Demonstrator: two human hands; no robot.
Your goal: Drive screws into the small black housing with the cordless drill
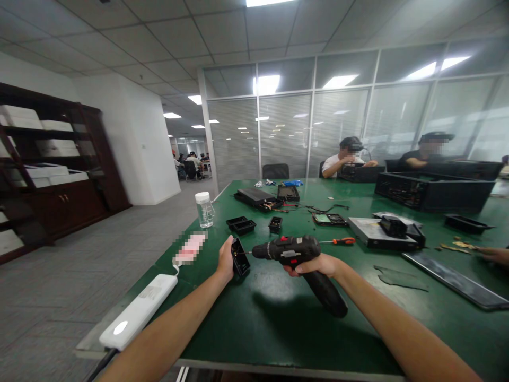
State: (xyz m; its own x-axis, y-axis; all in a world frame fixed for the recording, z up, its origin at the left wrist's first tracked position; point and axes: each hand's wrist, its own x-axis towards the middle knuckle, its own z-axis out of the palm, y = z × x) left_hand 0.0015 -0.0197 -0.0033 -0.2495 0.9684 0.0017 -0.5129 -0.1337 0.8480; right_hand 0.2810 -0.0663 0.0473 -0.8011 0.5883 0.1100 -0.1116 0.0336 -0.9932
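Observation:
My left hand (226,260) grips a small black box-shaped housing (241,261), its open side turned toward the right. In my right hand (316,266) is a black cordless drill (288,249) with red accents, held by its handle above the table. The drill's bit points left and its tip reaches the housing's open side; whether it sits on a screw is too small to tell. Behind the housing lie black trays (241,226) and another small black part (275,224). An orange-handled screwdriver (342,241) rests just beyond the drill.
A white power strip (139,310) and a clear bottle (204,211) stand along the left edge of the green table (222,339). Farther back are a dark device (256,197) and a hard drive (329,219). Metal units (374,233) and a large black case (433,193) occupy the right, near two seated people.

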